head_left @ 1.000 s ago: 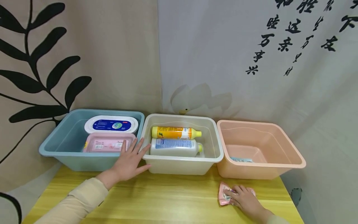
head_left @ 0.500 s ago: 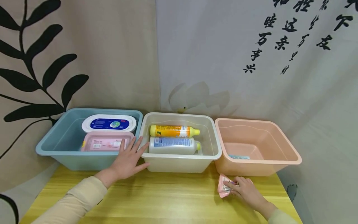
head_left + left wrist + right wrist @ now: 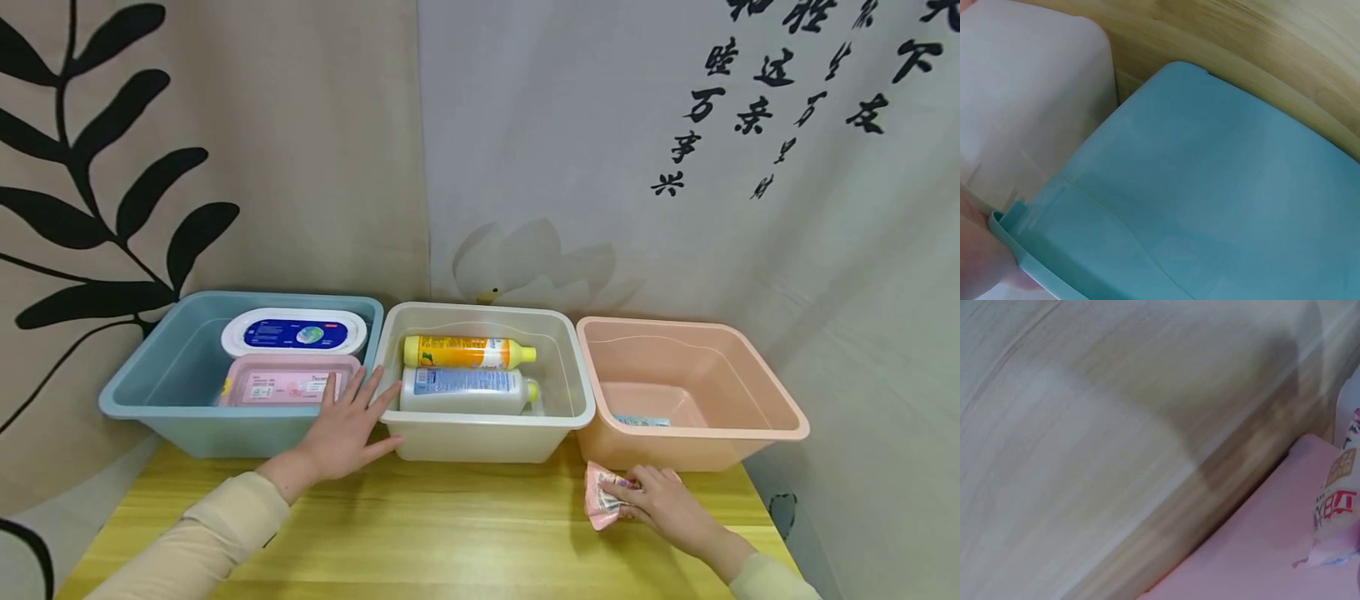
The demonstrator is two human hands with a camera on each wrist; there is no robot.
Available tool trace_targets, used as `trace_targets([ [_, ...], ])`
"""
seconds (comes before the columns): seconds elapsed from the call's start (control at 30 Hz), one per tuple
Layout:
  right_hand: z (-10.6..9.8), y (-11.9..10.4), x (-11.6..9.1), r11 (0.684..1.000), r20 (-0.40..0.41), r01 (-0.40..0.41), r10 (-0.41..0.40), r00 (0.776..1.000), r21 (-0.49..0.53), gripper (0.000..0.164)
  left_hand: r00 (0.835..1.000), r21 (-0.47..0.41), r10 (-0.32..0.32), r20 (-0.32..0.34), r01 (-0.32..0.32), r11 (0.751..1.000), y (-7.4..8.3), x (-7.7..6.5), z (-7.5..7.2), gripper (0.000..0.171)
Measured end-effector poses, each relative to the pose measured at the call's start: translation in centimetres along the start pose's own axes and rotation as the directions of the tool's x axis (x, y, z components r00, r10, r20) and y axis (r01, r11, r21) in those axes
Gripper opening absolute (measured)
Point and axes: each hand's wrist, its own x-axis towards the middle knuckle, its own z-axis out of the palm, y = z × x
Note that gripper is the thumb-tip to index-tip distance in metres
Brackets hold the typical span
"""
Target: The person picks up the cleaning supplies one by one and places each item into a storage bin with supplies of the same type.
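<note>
My left hand [image 3: 341, 437] rests with fingers spread across the neighbouring rims of the blue bin [image 3: 217, 433] and the white bin [image 3: 480, 442]. Part of that hand [image 3: 982, 259] shows at the blue bin's rim in the left wrist view. In my right hand [image 3: 667, 506] I grip a crinkly pink printed packet [image 3: 600, 497], in front of the peach bin [image 3: 690, 450]. The right wrist view shows the packet [image 3: 1338, 506] at its right edge, overlapping the bin's pink wall [image 3: 1254, 544]; its contents are hidden.
A white oval-lidded tub [image 3: 258, 325] and a pink lidded box [image 3: 281, 387] lie in the blue bin. The white bin holds a yellow-orange bottle [image 3: 450, 352] and a white bottle [image 3: 457, 406]. A small blue packet [image 3: 641, 421] is inside the peach bin. A curtain [image 3: 525, 150] hangs behind.
My right hand has raised the pink packet off the table and brought it a little nearer the peach bin. The left hand stays on the rims. The head view has shifted slightly.
</note>
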Motion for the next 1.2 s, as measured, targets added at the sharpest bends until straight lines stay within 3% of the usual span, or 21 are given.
trace_targets([
  [0.33,-1.2,0.3,0.3,1.000,-0.023,0.024,-0.024,0.999,-0.003,0.039,1.000,-0.012,0.006,-0.028,-0.007,1.000,0.0,-0.1,0.1,0.074],
  [0.83,-3.3,0.1,1.5,0.998,-0.005,0.057,-0.058,0.998,-0.023,0.037,1.000,-0.007,0.002,0.004,-0.002,1.000,0.0,0.0,0.0,0.075],
  [1.2,-4.7,-0.1,2.6,0.996,-0.027,0.093,-0.093,0.995,-0.014,0.036,1.000,-0.005,0.004,-0.010,-0.004,1.000,-0.1,-0.1,0.1,0.075],
])
